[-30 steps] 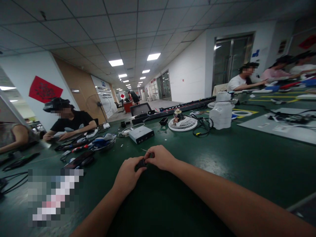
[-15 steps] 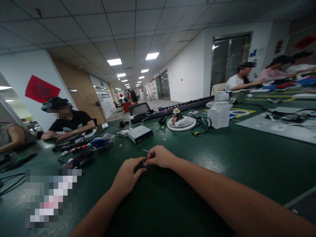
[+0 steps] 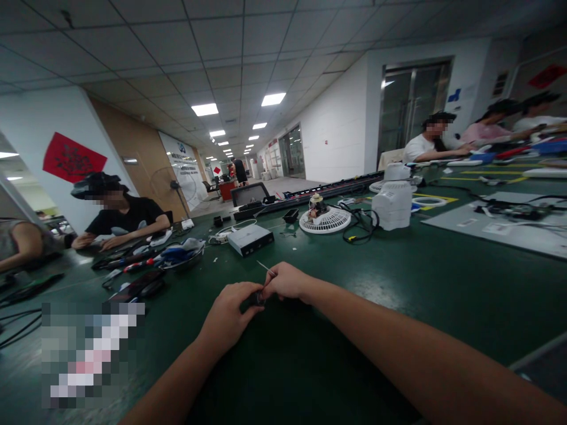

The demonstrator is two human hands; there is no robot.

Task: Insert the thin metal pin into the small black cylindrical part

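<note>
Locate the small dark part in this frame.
In the head view, the small dark part is in the lower half, slightly left of centre, held in the left hand, with the right hand close at its right end.

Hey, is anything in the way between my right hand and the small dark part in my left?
Nothing visible: your right hand is right up against the small dark part in your left hand. The thin rod juts forward from your right hand, not between them.

Dark plastic-looking part [image 3: 258, 297], metallic-looking rod [image 3: 265, 268], glossy tabletop [image 3: 376, 289], smooth plastic housing [image 3: 392, 206]
</note>
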